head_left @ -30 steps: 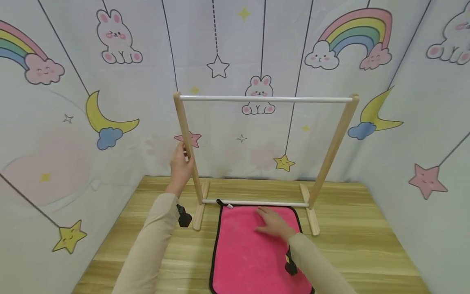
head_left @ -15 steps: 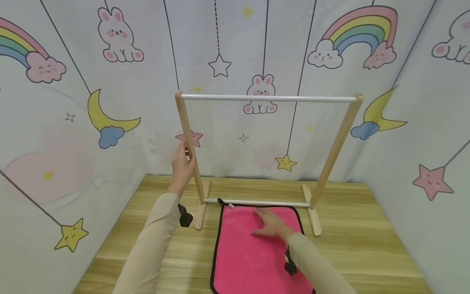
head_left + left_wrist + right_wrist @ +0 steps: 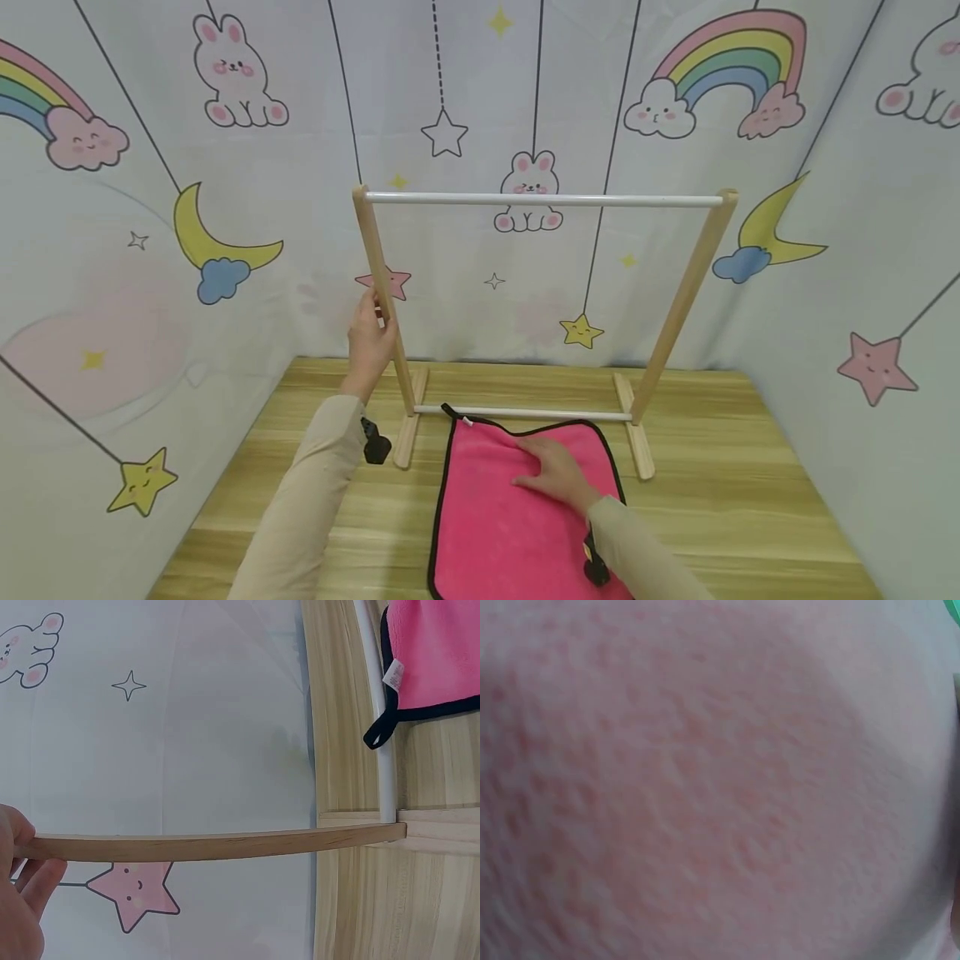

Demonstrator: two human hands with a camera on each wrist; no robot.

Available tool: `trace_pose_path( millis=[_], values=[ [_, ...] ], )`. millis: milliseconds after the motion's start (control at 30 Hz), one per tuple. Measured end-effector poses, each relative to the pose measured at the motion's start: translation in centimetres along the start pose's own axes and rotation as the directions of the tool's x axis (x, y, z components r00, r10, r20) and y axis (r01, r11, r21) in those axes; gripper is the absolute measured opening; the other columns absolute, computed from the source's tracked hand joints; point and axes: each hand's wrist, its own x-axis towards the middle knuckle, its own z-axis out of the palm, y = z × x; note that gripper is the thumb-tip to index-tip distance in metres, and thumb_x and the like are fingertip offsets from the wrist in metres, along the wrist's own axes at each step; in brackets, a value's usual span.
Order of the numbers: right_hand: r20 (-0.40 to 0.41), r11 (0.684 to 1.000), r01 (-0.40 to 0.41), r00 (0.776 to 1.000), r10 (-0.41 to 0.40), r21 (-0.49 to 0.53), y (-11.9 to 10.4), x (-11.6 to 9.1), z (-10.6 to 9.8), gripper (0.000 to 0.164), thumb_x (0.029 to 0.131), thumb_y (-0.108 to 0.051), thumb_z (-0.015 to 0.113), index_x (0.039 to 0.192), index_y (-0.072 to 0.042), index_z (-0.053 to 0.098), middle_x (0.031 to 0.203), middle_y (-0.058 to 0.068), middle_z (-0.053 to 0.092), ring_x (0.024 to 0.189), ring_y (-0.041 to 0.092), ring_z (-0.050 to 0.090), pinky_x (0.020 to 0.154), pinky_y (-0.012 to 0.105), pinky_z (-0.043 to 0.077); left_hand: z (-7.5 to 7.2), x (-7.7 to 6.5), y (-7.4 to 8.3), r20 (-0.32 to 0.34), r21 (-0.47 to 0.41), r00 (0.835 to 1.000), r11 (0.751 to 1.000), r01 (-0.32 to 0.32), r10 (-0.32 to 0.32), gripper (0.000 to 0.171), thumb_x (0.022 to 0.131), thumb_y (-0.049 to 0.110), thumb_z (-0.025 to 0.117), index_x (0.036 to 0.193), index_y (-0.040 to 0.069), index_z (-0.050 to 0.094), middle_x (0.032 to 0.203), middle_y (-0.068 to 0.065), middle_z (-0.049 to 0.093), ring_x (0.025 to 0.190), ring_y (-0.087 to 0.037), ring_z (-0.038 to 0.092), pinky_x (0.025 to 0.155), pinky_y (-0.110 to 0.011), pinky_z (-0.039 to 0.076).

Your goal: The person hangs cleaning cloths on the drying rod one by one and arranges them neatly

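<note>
My left hand (image 3: 370,337) holds the left wooden upright (image 3: 384,275) of a rack about halfway up. In the left wrist view, its thumb and fingers lie on either side of the same post (image 3: 202,847). On the table lies a pink towel (image 3: 480,508) with black edging, a small white label and a black corner loop (image 3: 448,410). My right hand (image 3: 558,472) rests on the towel's upper part, fingers extended and thumb apart. The towel's far edge dips toward me at the fingertips. The right wrist view is filled by blurred skin (image 3: 705,780).
The rack has a white top rail (image 3: 540,200), a white lower rail (image 3: 525,412), a right upright (image 3: 682,308) and two wooden feet. It stands at the back of the wood-grain table (image 3: 735,517). A cartoon-printed cloth backdrop (image 3: 480,242) surrounds it on three sides.
The towel's far edge, straight before, now sags toward me in the middle. My right hand has slid slightly back toward me with it. My left hand stays on the upright.
</note>
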Motion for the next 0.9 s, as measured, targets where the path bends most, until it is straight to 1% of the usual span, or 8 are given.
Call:
trace_pose_path(
  millis=[133, 233, 367, 433, 567, 733, 833, 900],
  values=[
    [-0.111, 0.998, 0.065, 0.992, -0.061, 0.028, -0.3, -0.2, 0.4, 0.053, 0.07, -0.035, 0.076, 0.113, -0.006, 0.064, 0.104, 0.005, 0.065, 0.098, 0.022, 0.058, 0.084, 0.04, 0.047, 0.0, 0.0, 0.0, -0.004, -0.002, 1.0, 1.0, -0.003, 0.003, 0.05, 0.084, -0.007, 0.054, 0.131, -0.002, 0.037, 0.112, -0.022, 0.051, 0.097, -0.033, 0.055, 0.075, -0.041, 0.053],
    [-0.174, 0.994, 0.109, 0.979, -0.107, 0.002, -0.5, -0.4, 0.7, 0.041, 0.073, -0.028, 0.075, 0.107, -0.006, 0.068, 0.101, 0.005, 0.066, 0.094, 0.021, 0.059, 0.08, 0.038, 0.049, 0.0, 0.0, -0.1, -0.01, 0.0, 1.0, 1.0, -0.005, 0.005, 0.048, 0.084, -0.007, 0.053, 0.13, -0.003, 0.038, 0.112, -0.022, 0.051, 0.096, -0.033, 0.055, 0.075, -0.041, 0.054],
    [-0.223, 0.994, 0.106, 0.969, -0.107, -0.017, -0.7, -0.5, 1.0, 0.025, 0.079, -0.019, 0.07, 0.102, -0.008, 0.07, 0.097, 0.004, 0.067, 0.089, 0.019, 0.061, 0.075, 0.035, 0.051, 0.0, 0.0, -0.1, -0.013, 0.003, 1.0, 1.0, -0.007, 0.007, 0.049, 0.084, -0.007, 0.054, 0.13, -0.003, 0.038, 0.112, -0.022, 0.052, 0.096, -0.033, 0.055, 0.075, -0.041, 0.054],
    [-0.221, 0.998, 0.058, 0.974, -0.054, 0.013, -0.8, -0.4, 1.1, 0.02, 0.081, -0.016, 0.068, 0.1, -0.01, 0.071, 0.095, 0.002, 0.067, 0.087, 0.017, 0.061, 0.073, 0.033, 0.051, 0.0, 0.0, -0.2, -0.015, 0.003, 1.0, 1.0, -0.01, 0.01, 0.049, 0.084, -0.007, 0.053, 0.13, -0.003, 0.038, 0.112, -0.022, 0.052, 0.096, -0.033, 0.055, 0.074, -0.041, 0.054],
    [-0.197, 0.99, -0.092, 0.974, 0.112, 0.108, -1.2, -0.1, 1.2, 0.012, 0.082, -0.013, 0.067, 0.093, -0.012, 0.071, 0.088, 0.0, 0.067, 0.082, 0.014, 0.061, 0.071, 0.03, 0.051, -0.1, 0.0, -0.2, -0.023, 0.001, 1.0, 1.0, -0.017, 0.017, 0.048, 0.083, -0.007, 0.053, 0.129, -0.003, 0.039, 0.111, -0.022, 0.052, 0.096, -0.034, 0.056, 0.074, -0.041, 0.054],
    [-0.215, 0.933, -0.231, 0.931, 0.294, 0.276, -1.5, 0.4, 1.3, 0.003, 0.082, -0.009, 0.066, 0.085, -0.01, 0.067, 0.081, 0.0, 0.065, 0.076, 0.015, 0.062, 0.065, 0.026, 0.051, 0.0, 0.0, -0.2, -0.022, 0.0, 1.0, 1.0, -0.021, 0.021, 0.046, 0.083, -0.007, 0.054, 0.127, -0.003, 0.04, 0.11, -0.022, 0.052, 0.095, -0.034, 0.056, 0.073, -0.041, 0.054],
    [-0.239, 0.897, -0.258, 0.904, 0.355, 0.359, -1.5, 0.6, 1.4, 0.004, 0.083, -0.009, 0.065, 0.083, -0.007, 0.067, 0.079, 0.001, 0.066, 0.076, 0.016, 0.062, 0.064, 0.025, 0.051, 0.1, 0.0, -0.3, -0.022, 0.001, 1.0, 1.0, -0.02, 0.02, 0.047, 0.083, -0.007, 0.054, 0.128, -0.003, 0.04, 0.111, -0.022, 0.052, 0.096, -0.033, 0.056, 0.074, -0.04, 0.054],
    [-0.245, 0.888, -0.25, 0.9, 0.36, 0.385, -1.5, 0.6, 1.3, 0.004, 0.083, -0.008, 0.065, 0.083, -0.007, 0.069, 0.079, 0.002, 0.067, 0.076, 0.017, 0.063, 0.065, 0.025, 0.051, 0.1, 0.0, -0.3, -0.022, 0.001, 1.0, 1.0, -0.021, 0.021, 0.047, 0.084, -0.007, 0.053, 0.128, -0.003, 0.04, 0.111, -0.022, 0.052, 0.096, -0.033, 0.056, 0.074, -0.04, 0.054]
  ],
)
